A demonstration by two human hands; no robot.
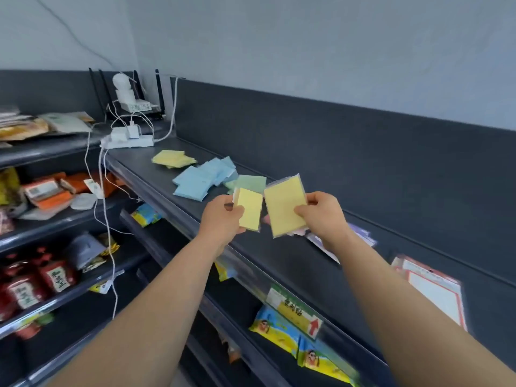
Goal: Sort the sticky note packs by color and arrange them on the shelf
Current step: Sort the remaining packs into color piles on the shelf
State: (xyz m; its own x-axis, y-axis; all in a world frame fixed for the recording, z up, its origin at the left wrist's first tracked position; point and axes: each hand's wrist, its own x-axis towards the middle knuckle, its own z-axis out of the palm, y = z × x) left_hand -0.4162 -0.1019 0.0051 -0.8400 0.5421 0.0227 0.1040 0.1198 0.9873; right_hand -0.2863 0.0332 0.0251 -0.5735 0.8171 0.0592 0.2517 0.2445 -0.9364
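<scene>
My left hand (220,219) pinches a small yellow sticky note pack (250,209) by its left edge. My thumb lies on the face and the other fingers are curled behind it, mostly out of my sight. My right hand (324,216) grips a larger yellow pack (282,209) in clear wrap by its right edge, thumb across the front and fingers bent round the back, only their tips showing. I hold both packs up side by side above the top shelf (279,261). Their inner edges are so near that I cannot tell whether they touch.

On the shelf beyond them a yellow pile (173,158) lies at the far end, near a white power strip (128,140) with chargers plugged in. A loose blue pile (201,178) sits just this side of it. Then come the green packs (250,182), whose near edges are hidden behind what I am holding.

Under my right hand and wrist lie pale purple packs (363,237). Most of them are covered, so I cannot make out how many there are. A sliver of pink peeks out between the larger pack and the shelf.

Farther right, red-bordered packs (435,289) in clear sleeves rest by the back panel, their print too blurred to read.

On the shelf's front edge is a price label (293,310) with a red arrow. Below it hang yellow-and-blue snack bags (279,333), the lowest cut off by the frame
</scene>
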